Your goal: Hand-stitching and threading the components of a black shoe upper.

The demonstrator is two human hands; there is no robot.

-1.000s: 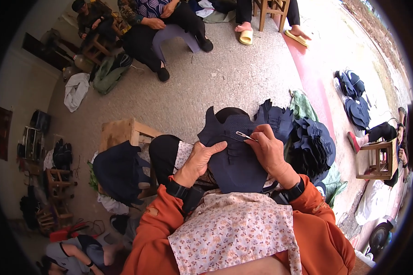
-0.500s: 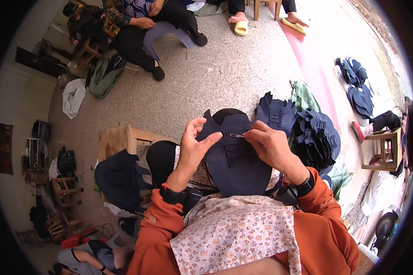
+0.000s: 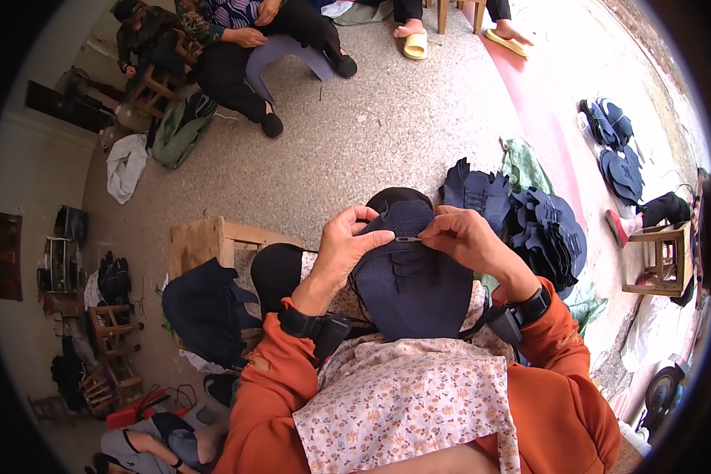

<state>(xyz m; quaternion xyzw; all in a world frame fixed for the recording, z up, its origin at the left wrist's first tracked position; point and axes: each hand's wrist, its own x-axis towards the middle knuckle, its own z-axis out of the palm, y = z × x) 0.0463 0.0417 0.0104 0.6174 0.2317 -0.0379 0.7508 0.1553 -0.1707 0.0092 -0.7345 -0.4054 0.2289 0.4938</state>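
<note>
A navy fabric shoe upper (image 3: 415,296) with dark lacing across its middle lies over my lap. My left hand (image 3: 346,246) pinches its far left edge, fingers behind the cloth and thumb on top. The thumb tip meets one end of a small, flat, silvery threading needle (image 3: 408,238). At the needle's other end, my right hand (image 3: 468,243) is closed, thumb and forefinger pinched on it. The needle lies crosswise just above the lacing. Whether a lace runs through it is too small to tell.
Navy shoe uppers sit in a stack (image 3: 545,237) at my right, and more hang over a wooden stool (image 3: 201,245) at my left. Other people sit across the speckled floor (image 3: 355,142). A wooden stool (image 3: 660,257) stands at the far right.
My left thumb has moved right onto the needle, and my left fingers have gone behind the upper's edge. The upper's far edge is now folded back. The needle lies slightly lower.
</note>
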